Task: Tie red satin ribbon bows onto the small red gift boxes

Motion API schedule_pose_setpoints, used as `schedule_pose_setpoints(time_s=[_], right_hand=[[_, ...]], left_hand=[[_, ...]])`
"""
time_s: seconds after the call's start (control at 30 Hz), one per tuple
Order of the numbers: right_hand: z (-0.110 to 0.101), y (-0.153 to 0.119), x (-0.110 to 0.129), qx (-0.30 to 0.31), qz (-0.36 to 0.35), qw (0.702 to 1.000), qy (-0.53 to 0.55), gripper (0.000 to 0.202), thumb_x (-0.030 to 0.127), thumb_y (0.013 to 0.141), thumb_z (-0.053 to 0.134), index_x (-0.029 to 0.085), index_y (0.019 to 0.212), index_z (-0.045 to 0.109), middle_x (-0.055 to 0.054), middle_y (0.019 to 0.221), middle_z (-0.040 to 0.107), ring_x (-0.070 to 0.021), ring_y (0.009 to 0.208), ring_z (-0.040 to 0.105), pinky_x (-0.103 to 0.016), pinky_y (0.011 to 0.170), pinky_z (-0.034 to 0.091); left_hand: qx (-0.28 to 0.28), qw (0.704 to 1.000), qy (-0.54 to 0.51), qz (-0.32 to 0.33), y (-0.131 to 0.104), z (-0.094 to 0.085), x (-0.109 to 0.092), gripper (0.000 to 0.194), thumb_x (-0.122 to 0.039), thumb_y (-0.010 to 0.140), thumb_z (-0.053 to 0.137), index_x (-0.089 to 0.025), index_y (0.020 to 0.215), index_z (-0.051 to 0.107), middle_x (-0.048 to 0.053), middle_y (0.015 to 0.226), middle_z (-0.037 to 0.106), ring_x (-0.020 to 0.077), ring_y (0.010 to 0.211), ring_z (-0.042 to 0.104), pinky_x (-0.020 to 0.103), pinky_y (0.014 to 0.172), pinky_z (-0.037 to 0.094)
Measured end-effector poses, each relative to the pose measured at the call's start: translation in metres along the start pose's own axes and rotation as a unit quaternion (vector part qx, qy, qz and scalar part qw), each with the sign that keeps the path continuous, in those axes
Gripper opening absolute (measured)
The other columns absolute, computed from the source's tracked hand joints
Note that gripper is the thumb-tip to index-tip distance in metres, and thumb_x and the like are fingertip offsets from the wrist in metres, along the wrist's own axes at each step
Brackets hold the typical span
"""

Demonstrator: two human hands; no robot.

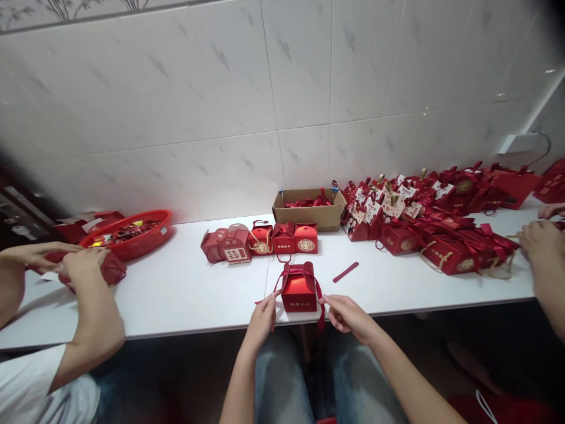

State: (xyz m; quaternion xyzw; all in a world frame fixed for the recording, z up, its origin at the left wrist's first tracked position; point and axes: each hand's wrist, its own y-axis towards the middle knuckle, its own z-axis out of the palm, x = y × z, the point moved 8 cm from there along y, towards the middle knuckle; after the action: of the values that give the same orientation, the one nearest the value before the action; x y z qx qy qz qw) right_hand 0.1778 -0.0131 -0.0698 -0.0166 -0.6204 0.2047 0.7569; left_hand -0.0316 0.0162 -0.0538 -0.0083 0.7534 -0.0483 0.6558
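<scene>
A small red gift box (pixel 299 293) with gold lettering stands upright at the table's front edge, right before me. A dark red ribbon (pixel 318 288) passes through its top and hangs down on both sides. My left hand (pixel 263 315) pinches the ribbon's end at the box's left side. On the right, my right hand (pixel 346 313) has its fingertips closed on the other ribbon end, which dangles over the table edge. Behind the box sits a row of small red boxes (pixel 283 238). A loose strip of dark red ribbon (pixel 345 272) lies to the right.
An open cardboard box (pixel 309 217) with red ribbons inside stands against the wall. Many red gift boxes (pixel 445 247) are piled at right. At left is a red basin (pixel 148 238) of small packets. Co-workers' hands (pixel 86 262) handle a box at left; another person's hands (pixel 545 238) are far right.
</scene>
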Motion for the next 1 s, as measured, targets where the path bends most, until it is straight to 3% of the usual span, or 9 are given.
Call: schedule_pose_setpoints(time_s=[0.07,0.13,0.23,0.33,0.4,0.47,0.6,0.8,1.0], right_hand=[[-0.002,0.003,-0.006,-0.019,0.007,1.000,-0.003,0.047,0.060,0.077,0.052,0.016,0.095,0.058,0.005,0.044,0.050,-0.0045,0.031,0.033,-0.016,0.034,0.012],[-0.004,0.007,-0.006,-0.026,0.006,0.999,0.029,0.047,0.059,0.078,0.052,0.018,0.100,0.057,0.006,0.042,0.050,-0.0048,0.030,0.033,-0.016,0.032,0.013],[-0.011,0.016,0.002,-0.056,-0.040,0.985,0.156,0.045,0.050,0.076,0.060,0.024,0.112,0.052,0.006,0.050,0.053,-0.0069,0.039,0.044,-0.016,0.036,0.027],[-0.021,0.023,0.015,-0.108,-0.125,0.951,0.261,0.049,0.042,0.071,0.068,0.032,0.114,0.049,0.002,0.079,0.064,-0.0112,0.066,0.060,-0.021,0.052,0.044],[-0.026,0.029,0.021,-0.137,-0.158,0.937,0.278,0.044,0.043,0.069,0.068,0.032,0.109,0.052,0.000,0.098,0.065,-0.0148,0.083,0.062,-0.025,0.059,0.047],[-0.031,0.033,0.027,-0.159,-0.178,0.929,0.283,0.038,0.045,0.068,0.068,0.030,0.100,0.055,-0.002,0.105,0.063,-0.0177,0.092,0.061,-0.027,0.062,0.048],[-0.045,0.034,0.043,-0.199,-0.222,0.916,0.270,0.032,0.046,0.067,0.068,0.026,0.088,0.055,-0.002,0.097,0.064,-0.0189,0.094,0.061,-0.028,0.063,0.048],[-0.065,0.025,0.058,-0.266,-0.256,0.894,0.253,0.031,0.043,0.065,0.071,0.024,0.085,0.056,0.000,0.082,0.062,-0.0140,0.072,0.062,-0.025,0.053,0.043],[-0.061,0.019,0.078,-0.249,-0.275,0.891,0.261,0.030,0.036,0.061,0.076,0.023,0.082,0.059,0.001,0.078,0.062,-0.0108,0.068,0.060,-0.022,0.053,0.043]], left_hand=[[-0.017,1.000,0.006,-0.002,0.008,0.001,0.002,0.057,-0.062,0.074,0.051,-0.015,0.102,0.066,-0.008,0.034,0.037,0.0101,0.032,0.035,0.022,0.040,0.026],[-0.031,0.999,0.008,0.005,0.017,0.000,0.002,0.051,-0.062,0.074,0.051,-0.016,0.087,0.069,-0.006,0.035,0.040,0.0110,0.035,0.040,0.023,0.041,0.029],[-0.057,0.998,-0.012,0.022,0.030,-0.005,-0.005,0.048,-0.063,0.071,0.054,-0.017,0.062,0.062,-0.003,0.043,0.049,0.0097,0.040,0.045,0.022,0.043,0.034],[-0.056,0.989,-0.133,0.003,0.040,-0.005,-0.012,0.044,-0.058,0.067,0.063,-0.015,0.077,0.065,0.003,0.064,0.061,0.0100,0.051,0.055,0.021,0.048,0.040],[-0.042,0.974,-0.219,-0.024,0.044,-0.003,-0.018,0.045,-0.051,0.065,0.067,-0.016,0.093,0.067,0.005,0.074,0.065,0.0117,0.060,0.060,0.022,0.054,0.045],[-0.048,0.964,-0.258,-0.039,0.047,-0.003,-0.024,0.042,-0.045,0.063,0.071,-0.016,0.094,0.068,0.006,0.076,0.066,0.0127,0.064,0.062,0.023,0.059,0.047],[-0.093,0.963,-0.253,-0.012,0.045,-0.012,-0.039,0.039,-0.041,0.057,0.075,-0.015,0.085,0.069,0.007,0.080,0.068,0.0144,0.069,0.064,0.024,0.061,0.047],[-0.159,0.968,-0.187,0.057,0.037,-0.038,-0.066,0.046,-0.043,0.051,0.079,-0.012,0.084,0.072,0.004,0.072,0.066,0.0089,0.058,0.057,0.021,0.056,0.043],[-0.183,0.971,-0.071,0.139,0.038,-0.054,-0.109,0.033,-0.042,0.058,0.076,-0.012,0.070,0.072,0.001,0.057,0.059,0.0097,0.056,0.052,0.021,0.054,0.041]])
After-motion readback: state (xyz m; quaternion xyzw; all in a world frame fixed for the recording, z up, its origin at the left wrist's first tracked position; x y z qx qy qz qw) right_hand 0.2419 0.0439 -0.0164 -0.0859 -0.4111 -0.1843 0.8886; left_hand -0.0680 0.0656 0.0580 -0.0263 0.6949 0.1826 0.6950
